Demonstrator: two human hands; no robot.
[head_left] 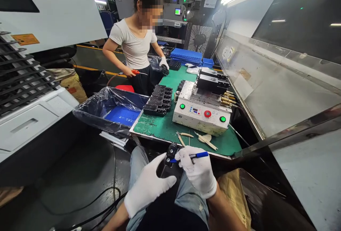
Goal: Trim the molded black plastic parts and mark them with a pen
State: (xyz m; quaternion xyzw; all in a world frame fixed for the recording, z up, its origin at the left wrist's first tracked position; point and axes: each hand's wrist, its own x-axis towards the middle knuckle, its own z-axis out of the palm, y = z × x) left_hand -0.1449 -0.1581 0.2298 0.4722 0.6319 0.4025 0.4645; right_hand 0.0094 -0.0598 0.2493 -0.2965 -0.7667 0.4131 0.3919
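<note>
My left hand (pixel 149 184), in a white glove, holds a black plastic part (pixel 172 150) with round metal inserts above my lap. My right hand (pixel 196 170), also gloved, is closed round a blue marker (pixel 199 155), whose tip end points left and meets the part or lies just in front of it. Beyond my hands, on the green mat (pixel 149 128), lie pliers (pixel 181 138) and a pair of pale-handled cutters (pixel 206 140). A white machine (pixel 201 117) with green and red buttons stands behind these tools, carrying black parts (pixel 211 83).
Several black parts (pixel 159 100) lie in a row left of the machine. A plastic-lined bin (pixel 122 114) adjoins the table's left edge. Across the table a person (pixel 135 46) holds a red-handled tool (pixel 135 71). Blue trays (pixel 186 56) are stacked at the back.
</note>
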